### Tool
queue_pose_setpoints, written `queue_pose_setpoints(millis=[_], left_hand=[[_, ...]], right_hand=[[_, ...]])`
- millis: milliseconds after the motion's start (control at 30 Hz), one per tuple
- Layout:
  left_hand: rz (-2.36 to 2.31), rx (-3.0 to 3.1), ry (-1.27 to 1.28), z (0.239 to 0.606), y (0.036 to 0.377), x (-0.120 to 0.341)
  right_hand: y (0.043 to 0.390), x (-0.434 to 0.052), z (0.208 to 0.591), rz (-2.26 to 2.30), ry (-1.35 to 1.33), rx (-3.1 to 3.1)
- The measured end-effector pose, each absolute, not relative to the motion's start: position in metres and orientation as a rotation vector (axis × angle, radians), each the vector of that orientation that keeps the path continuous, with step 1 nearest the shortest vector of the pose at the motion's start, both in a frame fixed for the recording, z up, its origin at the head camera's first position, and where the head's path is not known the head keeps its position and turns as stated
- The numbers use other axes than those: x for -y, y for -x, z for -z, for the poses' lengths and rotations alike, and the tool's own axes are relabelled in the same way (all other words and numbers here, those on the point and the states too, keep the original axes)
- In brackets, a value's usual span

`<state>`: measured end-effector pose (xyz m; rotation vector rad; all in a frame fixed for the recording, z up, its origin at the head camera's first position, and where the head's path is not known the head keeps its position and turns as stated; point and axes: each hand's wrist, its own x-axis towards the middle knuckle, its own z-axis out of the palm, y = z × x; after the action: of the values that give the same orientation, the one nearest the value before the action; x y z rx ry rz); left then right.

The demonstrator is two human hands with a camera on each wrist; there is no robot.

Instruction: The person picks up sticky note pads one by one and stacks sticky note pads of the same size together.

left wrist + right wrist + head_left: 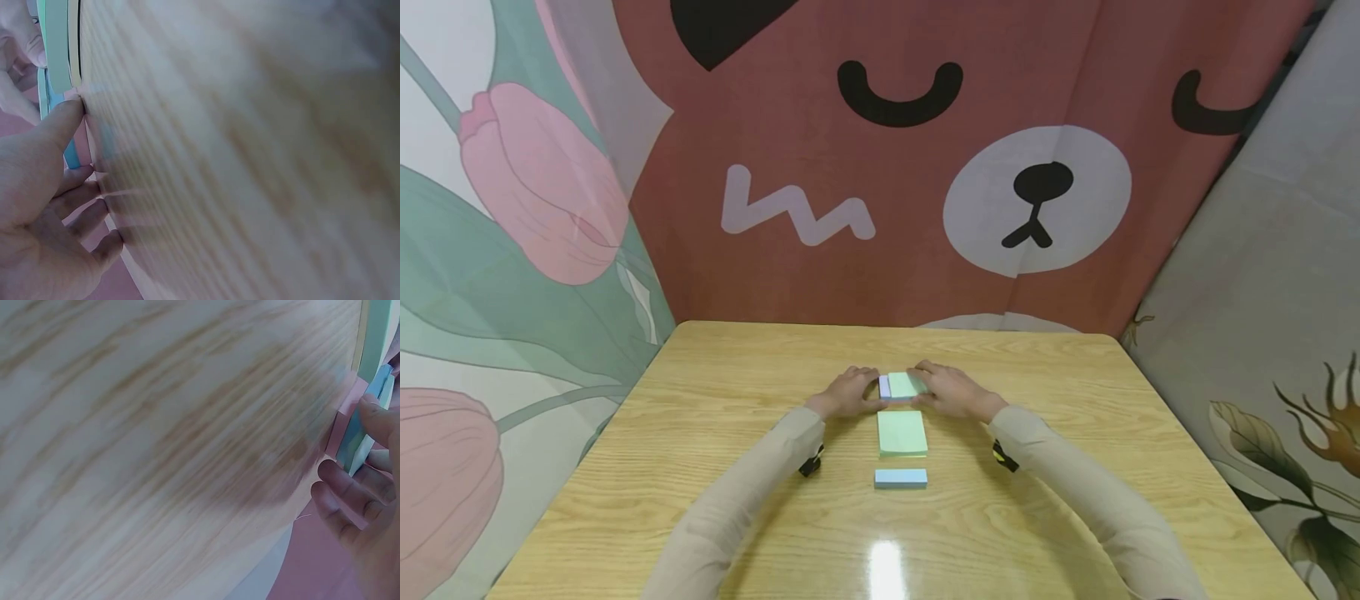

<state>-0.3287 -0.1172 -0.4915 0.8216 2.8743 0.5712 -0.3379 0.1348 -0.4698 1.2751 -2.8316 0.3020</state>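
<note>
A layered stack of sticky-note pads lies flat on the table between both hands. Its top shows a narrow lavender pad [883, 387] beside a pale green pad [905, 385]; a blue pad [354, 434] and pink pads [338, 432] show lower down. My left hand [852, 392] holds the stack's left end, thumb on the near side, fingers towards the far side. From the right, my right hand [953, 390] pinches the green and blue layers, its thumb [373, 415] against their near edge. Part of the stack's far side is hidden by the fingers.
Nearer on the wooden table [737, 533] lies a square, light green sticky-note pad [902, 432]. A narrow blue pad [901, 478] lies below it, closer to the front. Printed cloths hang behind the table and on both sides.
</note>
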Motion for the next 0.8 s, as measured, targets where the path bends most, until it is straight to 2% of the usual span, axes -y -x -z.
queue_pose_setpoints(millis=[800], left_hand=[[-0.555,-2.890,-0.821,0.4970,0.3327,0.1177]], right_hand=[[0.3397,-0.1315,0.4726,-0.308,-1.318,2.833]])
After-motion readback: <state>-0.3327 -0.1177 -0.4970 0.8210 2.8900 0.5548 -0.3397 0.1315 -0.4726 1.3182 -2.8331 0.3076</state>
